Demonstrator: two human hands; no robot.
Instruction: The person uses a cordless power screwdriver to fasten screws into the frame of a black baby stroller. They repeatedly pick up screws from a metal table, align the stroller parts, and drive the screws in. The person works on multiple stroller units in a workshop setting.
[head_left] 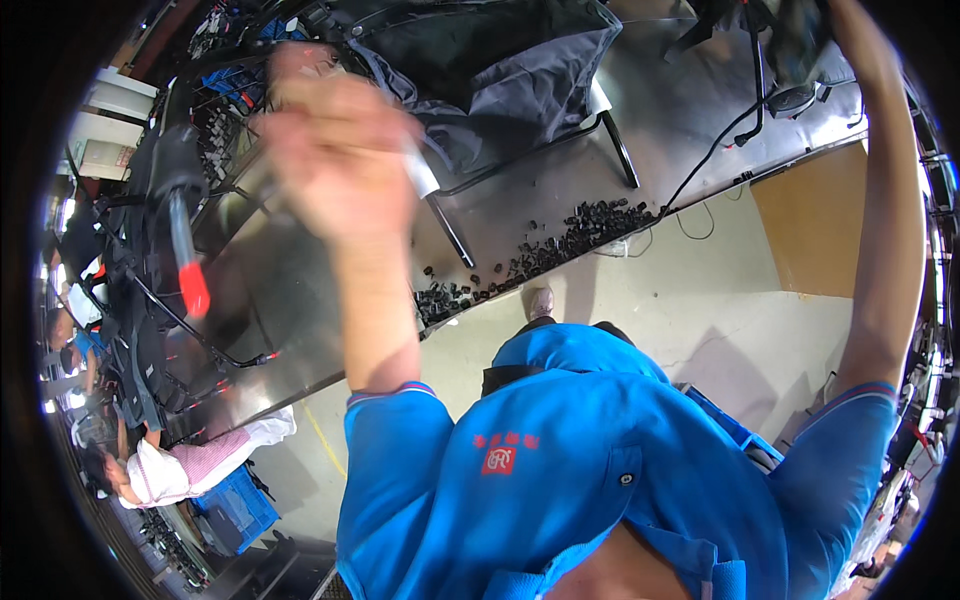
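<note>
My left hand (340, 140) is raised over the metal worktable (270, 310), smeared by motion, so its fingers cannot be made out. Just right of it lies a black fabric piece (500, 80) on a tubular frame with black legs (617, 150) and white joints. My right forearm (885, 200) stretches up to the top right edge, where the hand passes out of the picture. Close to that arm's upper end are dark fabric (800, 40) and a black bent rod (757, 90). Small black plastic parts (590, 228) lie heaped along the table's near edge.
A dark tube with a red tip (190, 280) stands out at the left, beside thin black rods (200, 340). Another person (190, 465) is at the far left, near a blue crate (235, 510). A brown board (815, 225) lies right of the table.
</note>
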